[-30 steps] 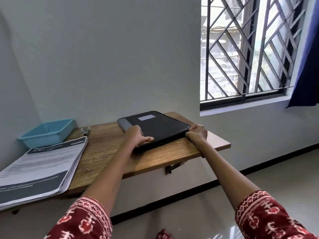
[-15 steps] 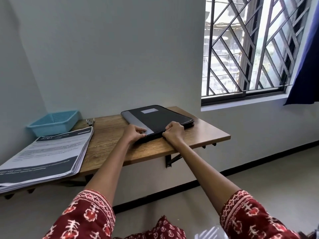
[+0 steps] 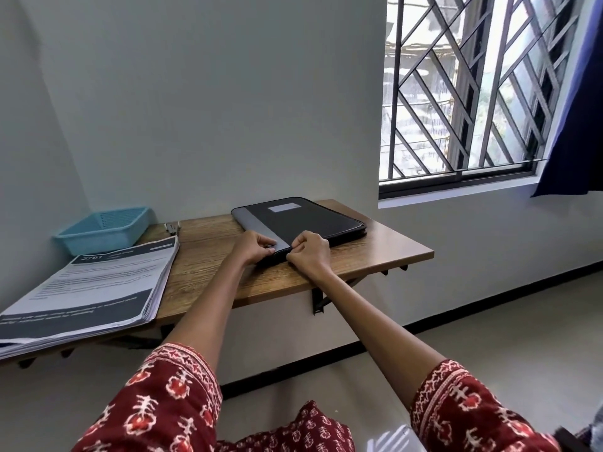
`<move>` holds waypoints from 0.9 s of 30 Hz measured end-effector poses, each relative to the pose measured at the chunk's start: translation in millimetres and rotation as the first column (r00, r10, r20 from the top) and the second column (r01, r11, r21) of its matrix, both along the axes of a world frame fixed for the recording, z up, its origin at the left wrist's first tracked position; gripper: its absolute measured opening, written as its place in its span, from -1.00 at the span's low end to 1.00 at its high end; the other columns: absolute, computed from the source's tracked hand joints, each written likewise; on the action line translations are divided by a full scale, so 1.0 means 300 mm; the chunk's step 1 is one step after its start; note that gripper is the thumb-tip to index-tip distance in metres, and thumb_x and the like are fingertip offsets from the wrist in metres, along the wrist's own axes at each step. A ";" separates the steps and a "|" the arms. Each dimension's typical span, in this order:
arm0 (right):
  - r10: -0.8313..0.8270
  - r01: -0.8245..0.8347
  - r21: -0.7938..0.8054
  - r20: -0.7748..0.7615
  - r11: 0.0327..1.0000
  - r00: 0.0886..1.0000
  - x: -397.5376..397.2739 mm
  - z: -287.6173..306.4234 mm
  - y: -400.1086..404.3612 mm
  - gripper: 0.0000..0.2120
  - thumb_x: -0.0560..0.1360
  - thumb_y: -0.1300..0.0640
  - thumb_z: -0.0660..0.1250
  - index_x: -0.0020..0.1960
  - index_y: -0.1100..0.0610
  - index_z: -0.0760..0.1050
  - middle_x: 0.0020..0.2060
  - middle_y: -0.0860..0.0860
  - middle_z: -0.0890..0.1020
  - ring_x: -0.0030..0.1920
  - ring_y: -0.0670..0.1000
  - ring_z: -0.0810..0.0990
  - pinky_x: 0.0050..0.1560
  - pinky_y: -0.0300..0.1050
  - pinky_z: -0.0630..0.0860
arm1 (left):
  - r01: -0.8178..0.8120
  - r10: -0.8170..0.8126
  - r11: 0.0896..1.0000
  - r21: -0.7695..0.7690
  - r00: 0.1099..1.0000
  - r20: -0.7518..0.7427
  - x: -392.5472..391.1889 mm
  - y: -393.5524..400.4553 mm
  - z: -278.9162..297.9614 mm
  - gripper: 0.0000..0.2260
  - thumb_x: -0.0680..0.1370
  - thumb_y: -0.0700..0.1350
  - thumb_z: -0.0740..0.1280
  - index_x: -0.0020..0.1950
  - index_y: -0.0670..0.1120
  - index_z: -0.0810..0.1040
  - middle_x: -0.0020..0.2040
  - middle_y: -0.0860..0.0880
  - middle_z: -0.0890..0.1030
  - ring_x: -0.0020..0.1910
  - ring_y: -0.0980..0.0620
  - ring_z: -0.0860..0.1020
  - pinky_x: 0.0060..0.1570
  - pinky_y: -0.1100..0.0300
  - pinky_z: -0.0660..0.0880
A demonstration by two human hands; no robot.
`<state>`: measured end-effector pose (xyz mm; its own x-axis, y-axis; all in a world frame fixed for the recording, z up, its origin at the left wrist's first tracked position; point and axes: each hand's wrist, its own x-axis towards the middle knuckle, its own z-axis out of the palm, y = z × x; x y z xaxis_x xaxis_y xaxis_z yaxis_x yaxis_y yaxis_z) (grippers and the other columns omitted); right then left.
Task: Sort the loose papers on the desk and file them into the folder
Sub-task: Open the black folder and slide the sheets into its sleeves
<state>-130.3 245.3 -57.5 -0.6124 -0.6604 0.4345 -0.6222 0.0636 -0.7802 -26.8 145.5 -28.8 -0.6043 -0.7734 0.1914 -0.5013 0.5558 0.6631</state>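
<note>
Folder (image 3: 300, 220), black with a grey spine strip, lies flat and closed at mid-frame on the tabletop (image 3: 375, 256), with the paper stack (image 3: 88, 288) at lower left. Left hand (image 3: 253, 247) and right hand (image 3: 308, 252) both have a curled grip pinching its near edge, seemingly at a zip. It looks padded, stiff and light, best held at that edge; the sheets are floppy and would likely slide apart.

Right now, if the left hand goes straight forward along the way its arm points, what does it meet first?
The left hand already grips the folder at its near corner, so it would push into the folder first. Beyond that is the wall, though depth is hard to judge.
</note>
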 end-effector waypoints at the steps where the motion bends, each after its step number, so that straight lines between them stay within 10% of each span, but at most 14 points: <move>1: 0.008 -0.008 0.002 -0.003 1.000 1.000 0.003 -0.001 0.002 -0.86 0.32 0.27 0.46 -0.19 0.12 0.53 -0.24 0.03 0.63 -0.18 -0.01 0.59 -0.11 -0.21 0.49 | 0.002 -0.002 1.000 0.006 1.000 0.003 0.005 -0.001 0.000 -0.71 0.51 -0.26 0.36 0.23 -0.21 0.55 0.19 -0.18 0.59 0.16 -0.05 0.54 0.13 0.20 0.42; 27: -0.036 0.037 -0.005 0.071 0.999 0.997 0.047 -0.009 -0.010 -0.84 0.37 0.26 0.42 -0.12 0.11 0.48 -0.20 0.01 0.56 -0.15 -0.02 0.53 -0.16 -0.19 0.49 | 0.044 -0.043 0.998 -0.035 0.999 0.032 0.007 -0.013 0.016 -0.72 0.47 -0.11 0.43 0.15 -0.19 0.61 0.09 -0.13 0.64 0.03 -0.01 0.58 0.02 0.12 0.51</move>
